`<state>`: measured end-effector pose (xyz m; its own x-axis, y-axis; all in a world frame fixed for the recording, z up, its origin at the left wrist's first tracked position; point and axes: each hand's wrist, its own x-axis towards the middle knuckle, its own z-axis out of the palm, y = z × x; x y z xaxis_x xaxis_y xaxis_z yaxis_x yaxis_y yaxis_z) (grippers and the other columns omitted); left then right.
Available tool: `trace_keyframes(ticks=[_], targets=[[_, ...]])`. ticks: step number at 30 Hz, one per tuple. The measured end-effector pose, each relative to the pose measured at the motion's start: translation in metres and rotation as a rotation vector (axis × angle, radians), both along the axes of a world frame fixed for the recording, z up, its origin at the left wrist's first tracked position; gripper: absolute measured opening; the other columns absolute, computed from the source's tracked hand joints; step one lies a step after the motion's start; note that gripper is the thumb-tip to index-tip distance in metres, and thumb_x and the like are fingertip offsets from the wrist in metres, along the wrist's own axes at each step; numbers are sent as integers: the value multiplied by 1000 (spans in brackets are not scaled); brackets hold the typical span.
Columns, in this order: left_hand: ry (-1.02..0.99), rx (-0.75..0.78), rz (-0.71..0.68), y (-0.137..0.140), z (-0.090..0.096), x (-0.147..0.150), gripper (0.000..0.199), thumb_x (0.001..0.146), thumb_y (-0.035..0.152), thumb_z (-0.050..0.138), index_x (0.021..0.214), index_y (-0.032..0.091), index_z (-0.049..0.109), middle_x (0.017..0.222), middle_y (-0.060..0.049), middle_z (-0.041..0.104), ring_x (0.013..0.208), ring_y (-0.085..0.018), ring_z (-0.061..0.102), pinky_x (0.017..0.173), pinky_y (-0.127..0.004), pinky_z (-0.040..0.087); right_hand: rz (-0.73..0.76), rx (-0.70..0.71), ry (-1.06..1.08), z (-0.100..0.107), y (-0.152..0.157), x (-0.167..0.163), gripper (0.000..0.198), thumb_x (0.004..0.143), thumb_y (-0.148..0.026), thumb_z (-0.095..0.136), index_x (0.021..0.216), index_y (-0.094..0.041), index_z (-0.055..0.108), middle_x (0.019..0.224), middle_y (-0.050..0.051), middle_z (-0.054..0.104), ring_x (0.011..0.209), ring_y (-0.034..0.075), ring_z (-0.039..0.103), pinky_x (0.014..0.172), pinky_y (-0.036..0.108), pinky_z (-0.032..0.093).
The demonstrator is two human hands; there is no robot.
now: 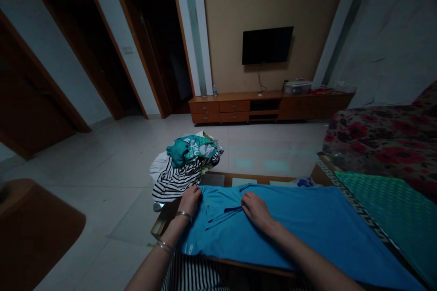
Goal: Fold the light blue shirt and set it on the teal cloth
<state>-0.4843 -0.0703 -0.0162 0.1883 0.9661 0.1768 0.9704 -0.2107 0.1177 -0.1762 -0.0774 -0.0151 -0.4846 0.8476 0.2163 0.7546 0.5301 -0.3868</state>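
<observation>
A blue garment (293,223) with thin dark trim lies spread over a low wooden table, with pale lettering near its lower left corner. My left hand (190,201) has its fingers curled on the garment's far left edge, closed on the cloth. Near the dark trim, my right hand (256,210) pinches the fabric with its fingers together. Just beyond my left hand, a heap of clothes (180,173) with striped, white and teal pieces rests at the table's far left corner.
A wooden TV cabinet (235,104) runs along the far wall under a television (268,45). To the right are a flowered sofa (382,136) and a green textured mat (385,204). A brown rounded piece of furniture (37,232) stands at the left.
</observation>
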Motion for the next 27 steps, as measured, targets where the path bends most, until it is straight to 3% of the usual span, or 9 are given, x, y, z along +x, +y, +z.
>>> trace_keyframes(ticks=[4,8,11,15,22,27], targets=[[8,0,62,-9,5,6,22,86,16,43,90,19,64,101,-6,59,97,-20,49,86,-32,37,-33,-24,-41,-3,-4,8,13,86,-15,50,88,-19,62,95,6,60,92,19,53,79,27,38],[-2,7,152,-36,15,28,18,85,18,48,96,18,61,104,-8,57,101,-22,50,84,-33,38,-46,-27,9,-1,-7,9,20,85,-15,51,103,-20,61,104,7,59,98,19,53,85,27,39],[-29,-101,135,-62,22,51,17,82,26,57,98,20,61,104,-7,57,99,-22,51,83,-32,39,-19,-27,45,0,-9,5,23,85,-16,53,106,-20,60,105,7,58,98,19,53,86,27,40],[5,-207,140,-82,26,71,19,79,23,60,98,21,61,106,-7,57,100,-22,52,84,-32,39,-32,-38,35,-1,-9,-1,21,85,-16,52,104,-20,62,105,8,58,98,19,54,85,27,40],[-4,-153,207,-83,21,68,20,89,18,41,90,19,61,97,-8,62,89,-19,58,78,-29,40,-102,-74,-1,2,-4,-8,15,87,-16,50,93,-20,63,101,7,61,94,19,57,78,26,40],[-33,-49,219,-89,28,59,23,91,17,36,87,20,58,92,-6,62,87,-19,59,75,-29,41,-83,-50,35,7,-5,-8,15,86,-15,49,92,-20,62,99,6,61,93,18,57,77,24,39]])
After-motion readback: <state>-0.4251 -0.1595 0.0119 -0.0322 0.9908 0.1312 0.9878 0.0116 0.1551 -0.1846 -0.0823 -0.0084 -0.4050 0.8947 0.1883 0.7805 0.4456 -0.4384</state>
